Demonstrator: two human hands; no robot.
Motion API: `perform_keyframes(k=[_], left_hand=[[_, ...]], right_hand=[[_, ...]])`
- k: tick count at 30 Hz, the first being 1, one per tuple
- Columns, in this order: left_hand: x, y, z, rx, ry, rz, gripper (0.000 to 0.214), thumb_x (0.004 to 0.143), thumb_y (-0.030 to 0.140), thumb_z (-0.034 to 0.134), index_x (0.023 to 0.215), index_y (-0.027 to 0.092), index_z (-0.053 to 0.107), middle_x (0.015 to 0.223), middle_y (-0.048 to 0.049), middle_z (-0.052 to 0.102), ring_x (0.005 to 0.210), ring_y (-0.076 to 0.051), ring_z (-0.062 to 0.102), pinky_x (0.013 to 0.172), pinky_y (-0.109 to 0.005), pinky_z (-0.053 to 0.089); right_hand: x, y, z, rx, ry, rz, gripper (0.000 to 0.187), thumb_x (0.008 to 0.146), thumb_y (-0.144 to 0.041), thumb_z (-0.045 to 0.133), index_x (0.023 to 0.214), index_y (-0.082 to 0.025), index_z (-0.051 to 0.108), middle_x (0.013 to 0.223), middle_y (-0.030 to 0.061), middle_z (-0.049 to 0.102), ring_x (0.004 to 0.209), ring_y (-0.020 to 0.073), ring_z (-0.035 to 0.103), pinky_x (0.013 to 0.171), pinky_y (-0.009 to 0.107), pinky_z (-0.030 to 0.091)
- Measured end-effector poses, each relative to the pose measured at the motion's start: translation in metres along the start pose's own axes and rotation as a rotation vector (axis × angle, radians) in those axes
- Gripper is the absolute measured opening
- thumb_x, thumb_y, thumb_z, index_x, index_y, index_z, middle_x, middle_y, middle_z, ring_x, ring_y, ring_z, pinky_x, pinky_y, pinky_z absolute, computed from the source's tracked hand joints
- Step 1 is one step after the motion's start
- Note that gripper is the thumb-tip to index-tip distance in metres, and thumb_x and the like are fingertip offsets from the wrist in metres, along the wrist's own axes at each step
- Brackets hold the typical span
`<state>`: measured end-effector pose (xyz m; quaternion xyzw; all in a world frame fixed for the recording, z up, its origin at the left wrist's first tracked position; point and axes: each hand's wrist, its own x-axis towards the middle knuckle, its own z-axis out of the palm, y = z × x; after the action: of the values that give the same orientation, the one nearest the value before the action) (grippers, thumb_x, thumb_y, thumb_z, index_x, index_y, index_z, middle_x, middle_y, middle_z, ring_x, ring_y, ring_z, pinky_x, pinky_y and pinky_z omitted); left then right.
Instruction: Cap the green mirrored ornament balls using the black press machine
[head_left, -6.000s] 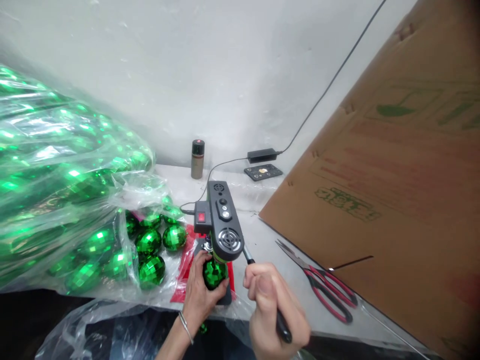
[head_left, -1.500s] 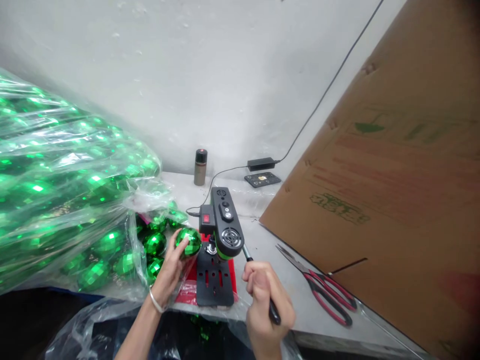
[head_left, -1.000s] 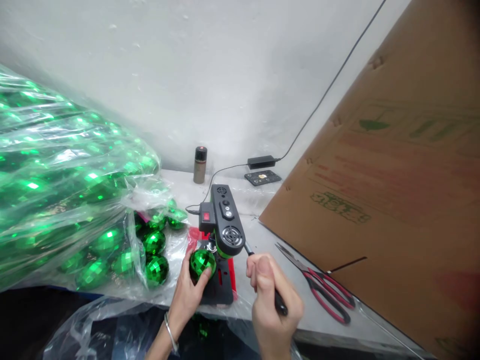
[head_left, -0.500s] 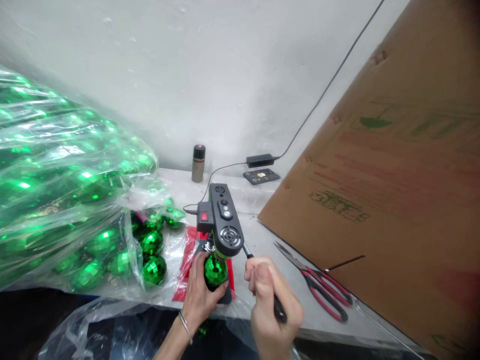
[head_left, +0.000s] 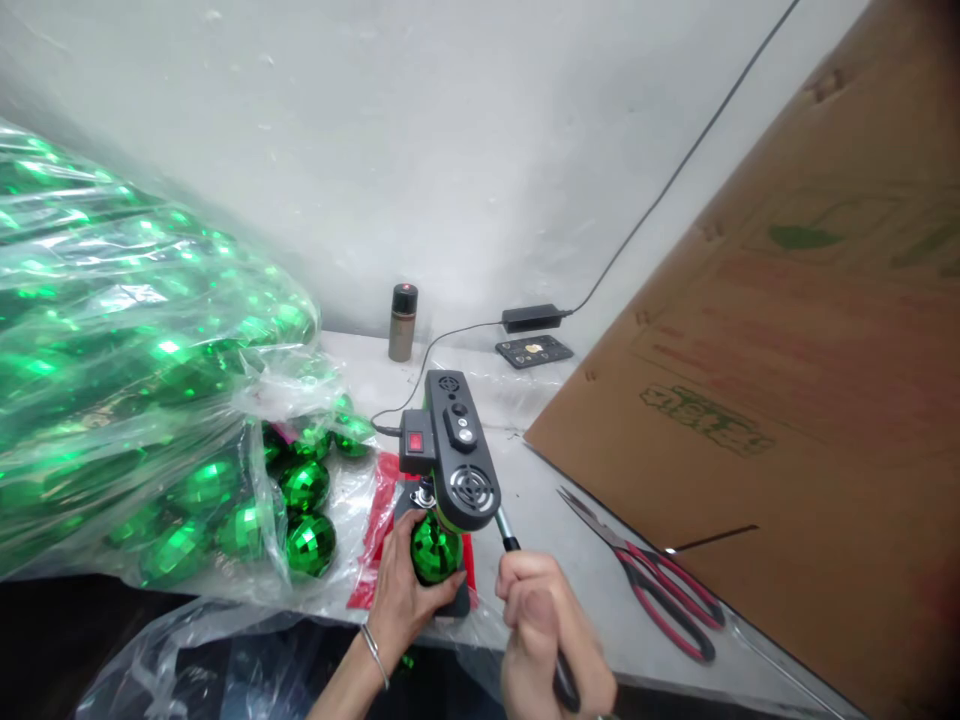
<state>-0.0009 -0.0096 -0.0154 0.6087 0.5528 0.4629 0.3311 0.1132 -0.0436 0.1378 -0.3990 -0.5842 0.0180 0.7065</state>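
My left hand point(head_left: 403, 600) is wrapped around a shiny green faceted ball point(head_left: 434, 550), holding it on the black base plate under the head of a small bench drill press point(head_left: 459, 462). My right hand point(head_left: 547, 640) is closed around the press's black-tipped lever handle point(head_left: 517, 560), near the table's front edge. A red switch glows on the machine's left side.
A big clear plastic bag of green balls point(head_left: 135, 380) fills the left, with several loose ones point(head_left: 307, 500) spilling toward the press. Red-handled scissors point(head_left: 660, 590) lie to the right beside a leaning cardboard sheet point(head_left: 787, 380). A spray can point(head_left: 403, 321), power adapter point(head_left: 532, 318) and small black device point(head_left: 534, 351) sit at the back.
My left hand took a green ball from the pile at the left and set it under the drill head. My right hand kept hold of the lever and has pulled it lower.
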Motion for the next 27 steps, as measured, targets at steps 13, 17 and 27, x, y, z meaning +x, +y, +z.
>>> perform_keyframes(k=[13, 17, 27], left_hand=[[-0.005, 0.000, -0.002, 0.100, 0.009, 0.097, 0.075, 0.074, 0.029, 0.088, 0.142, 0.018, 0.059, 0.137, -0.0188, 0.076, 0.127, -0.040, 0.076, 0.107, -0.061, 0.065], [-0.005, 0.002, -0.003, 0.111, 0.006, 0.091, 0.076, 0.072, 0.027, 0.089, 0.142, 0.020, 0.059, 0.138, -0.0175, 0.076, 0.127, -0.039, 0.077, 0.107, -0.060, 0.065], [-0.005, 0.000, 0.001, 0.115, 0.036, 0.098, 0.077, 0.072, 0.028, 0.089, 0.142, 0.019, 0.059, 0.137, -0.0171, 0.077, 0.127, -0.039, 0.077, 0.107, -0.059, 0.066]], right_hand=[[-0.002, 0.003, 0.005, -0.056, 0.060, -0.030, 0.043, 0.113, -0.017, 0.046, 0.070, -0.021, 0.048, 0.071, -0.0051, 0.051, 0.060, 0.0076, 0.048, 0.068, 0.027, 0.045], [-0.001, 0.002, 0.009, -0.067, 0.102, -0.018, 0.045, 0.113, -0.018, 0.048, 0.068, -0.021, 0.047, 0.069, -0.0054, 0.050, 0.058, 0.0076, 0.046, 0.066, 0.027, 0.043], [0.006, -0.010, 0.010, -0.077, 0.121, 0.019, 0.045, 0.111, -0.013, 0.050, 0.067, -0.021, 0.047, 0.064, -0.0041, 0.047, 0.053, 0.0080, 0.046, 0.052, 0.027, 0.031]])
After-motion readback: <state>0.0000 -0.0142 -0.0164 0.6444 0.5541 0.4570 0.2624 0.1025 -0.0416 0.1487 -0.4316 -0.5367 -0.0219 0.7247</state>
